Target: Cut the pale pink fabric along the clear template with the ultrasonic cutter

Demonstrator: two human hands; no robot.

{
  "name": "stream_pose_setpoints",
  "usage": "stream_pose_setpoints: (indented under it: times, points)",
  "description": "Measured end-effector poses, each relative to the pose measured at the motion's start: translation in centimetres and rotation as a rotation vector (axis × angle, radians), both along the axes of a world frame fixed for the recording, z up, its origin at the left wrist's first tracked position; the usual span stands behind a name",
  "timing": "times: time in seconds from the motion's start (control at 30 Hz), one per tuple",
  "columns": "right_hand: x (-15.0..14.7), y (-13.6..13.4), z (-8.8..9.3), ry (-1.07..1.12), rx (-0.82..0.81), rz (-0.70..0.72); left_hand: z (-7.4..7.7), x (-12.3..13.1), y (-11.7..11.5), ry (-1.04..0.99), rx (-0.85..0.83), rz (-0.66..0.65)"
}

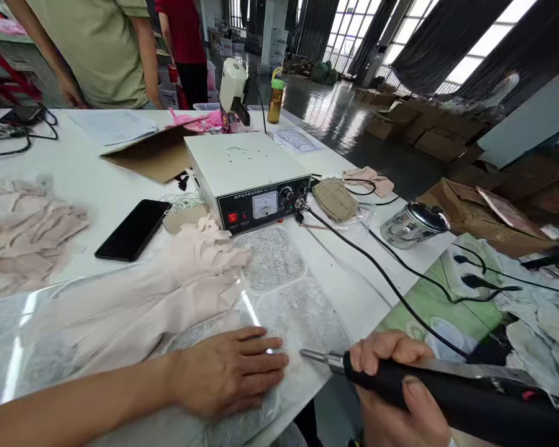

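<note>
My left hand (228,371) lies flat, fingers stretched out, pressing on a pale fabric piece on the clear plastic sheet (302,310) near the table's front edge. My right hand (395,385) is wrapped round a black handheld tool (447,403) whose metal tip (314,355) points left, just beyond my left fingertips. A black cable (382,273) runs from the tool to a white control box (246,174) with a meter and knobs. A stack of pale pink fabric pieces (168,292) lies left of the box.
A black phone (133,230) lies left of the box, with a heap of beige fabric scraps (23,230) at the far left. A metal lidded pot (412,225) sits at the right. Two people stand behind the table; cardboard boxes (470,211) fill the floor at right.
</note>
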State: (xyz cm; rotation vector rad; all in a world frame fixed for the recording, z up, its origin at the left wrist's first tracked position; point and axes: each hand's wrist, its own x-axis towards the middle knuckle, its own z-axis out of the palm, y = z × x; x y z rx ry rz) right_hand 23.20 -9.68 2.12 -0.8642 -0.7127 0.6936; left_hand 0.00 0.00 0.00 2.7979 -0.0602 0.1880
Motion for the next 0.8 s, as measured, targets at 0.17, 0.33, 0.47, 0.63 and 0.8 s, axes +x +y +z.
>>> stream_pose_setpoints:
  times: [0.17, 0.33, 0.47, 0.63, 0.8]
  points:
    - [-0.73, 0.26, 0.14, -0.003, 0.007, -0.002, 0.11, -0.02, -0.08, -0.048, -0.039, 0.016]
    - [-0.29, 0.41, -0.15, -0.035, 0.038, 0.050, -0.11, -0.03, -0.12, -0.058, -0.043, 0.018]
    - [-0.11, 0.52, -0.18, -0.066, 0.046, 0.061, 0.04, -0.09, -0.07, -0.078, -0.043, 0.021]
    - [-0.24, 0.26, -0.07, -0.047, 0.030, 0.013, -0.46, -0.15, -0.15, -0.069, -0.024, 0.014]
    - [-0.37, -0.27, -0.02, -0.013, 0.017, -0.012, -0.74, -0.21, -0.20, -0.070, -0.034, 0.020]
